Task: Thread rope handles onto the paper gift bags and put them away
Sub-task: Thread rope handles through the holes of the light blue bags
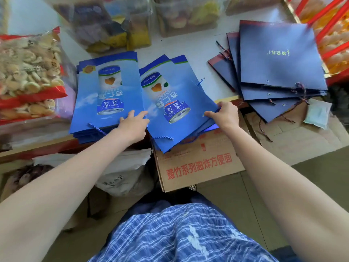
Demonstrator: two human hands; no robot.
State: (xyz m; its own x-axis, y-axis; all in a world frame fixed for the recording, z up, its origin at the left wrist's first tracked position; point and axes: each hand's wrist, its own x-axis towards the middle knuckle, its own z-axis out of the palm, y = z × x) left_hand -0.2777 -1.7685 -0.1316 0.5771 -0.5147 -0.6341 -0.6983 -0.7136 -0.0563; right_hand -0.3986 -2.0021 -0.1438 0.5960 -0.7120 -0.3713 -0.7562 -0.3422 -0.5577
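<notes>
Two stacks of flat bright blue paper gift bags printed with a can lie on the table edge. The left stack (105, 95) lies square; the right stack (175, 103) is fanned and tilted, overhanging a cardboard box. Blue rope handles (163, 138) stick out at their near edges. My left hand (133, 121) rests with straight fingers between the two stacks, against the left edge of the right one. My right hand (224, 115) grips the right stack's right edge, fingers curled over it.
Dark navy gift bags (279, 59) with braided cords lie fanned at the right. Bagged biscuits (28, 76) sit at the left, clear snack tubs (117, 25) at the back. A printed cardboard box (198, 163) stands under the table edge, a white sack (124, 174) beside it.
</notes>
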